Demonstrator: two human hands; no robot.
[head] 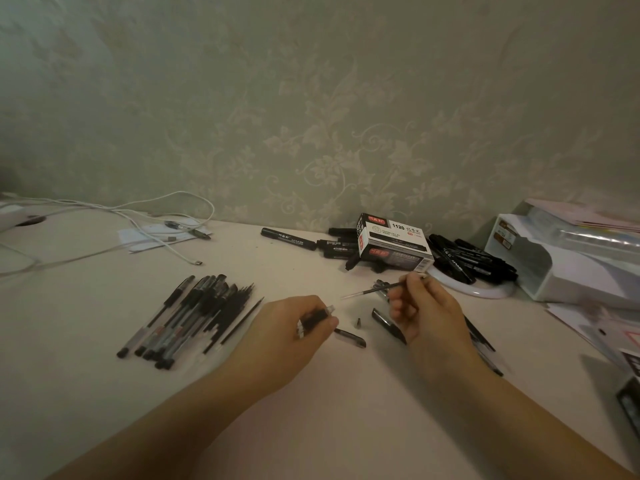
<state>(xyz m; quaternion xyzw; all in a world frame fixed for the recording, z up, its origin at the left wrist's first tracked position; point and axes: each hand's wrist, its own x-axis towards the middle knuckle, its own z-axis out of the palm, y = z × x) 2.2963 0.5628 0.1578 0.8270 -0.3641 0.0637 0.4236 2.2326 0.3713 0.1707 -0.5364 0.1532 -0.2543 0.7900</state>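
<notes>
I'd line the refill [370, 291], pinched in the right hand [427, 315], dead straight with the open end of the pen barrel [318, 316] gripped in the left hand [292, 329], both just in front of the marker box [394, 242]. I count one refill, one barrel, and, on the desk before that box, two black caps [351, 337] and one tip cone [359, 322].

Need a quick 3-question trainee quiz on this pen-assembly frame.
1. True or false: the right hand pinches a thin pen refill.
2. What does the left hand grip? A) pen barrel B) scissors C) ruler
3. Fill in: the marker box by the wall shows the number ____.
Key: 1 true; 2 A; 3 1120.
</notes>
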